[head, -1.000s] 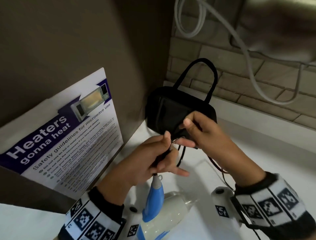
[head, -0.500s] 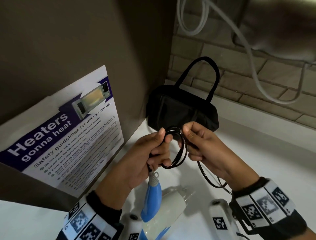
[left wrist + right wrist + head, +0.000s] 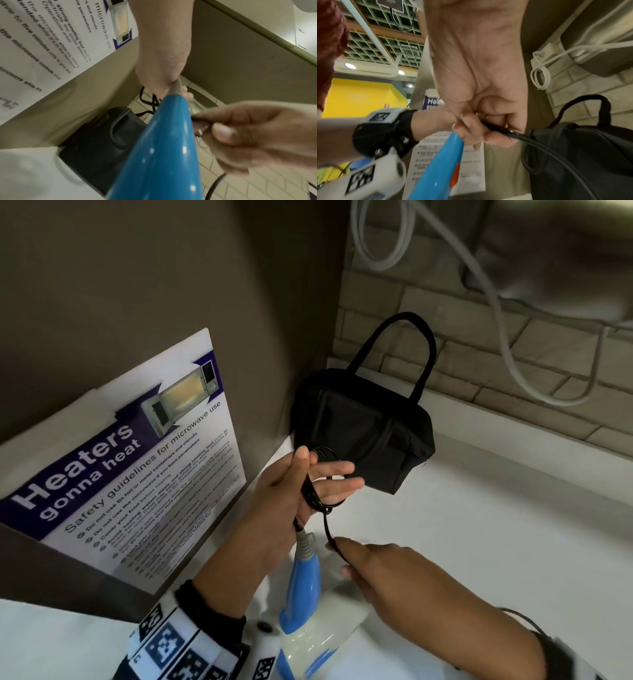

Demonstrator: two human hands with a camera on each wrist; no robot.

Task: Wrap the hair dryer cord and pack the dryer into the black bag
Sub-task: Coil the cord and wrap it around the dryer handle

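Note:
The black bag (image 3: 363, 433) stands with its handles up in the corner of the white counter (image 3: 496, 525). My left hand (image 3: 308, 484) is raised in front of it. Its fingers are stretched out with several coils of the black cord (image 3: 317, 498) wound round them, and the thumb presses on the coils. The hair dryer hangs just below, with its blue handle (image 3: 305, 577) uppermost and its white body (image 3: 322, 635) lower. My right hand (image 3: 373, 573) pinches the loose cord beside the handle. The right wrist view shows that pinch on the cord (image 3: 530, 140) in front of the bag (image 3: 590, 155).
A microwave safety poster (image 3: 137, 474) leans on the brown panel at the left. A brick wall (image 3: 479, 364) runs behind the counter, with a white cable (image 3: 507, 344) hanging from an appliance above. Bare counter stretches to the right of the bag.
My right hand has left the coil and dropped down along the cord to beside the dryer handle. The left hand's fingers have straightened out with the loops round them.

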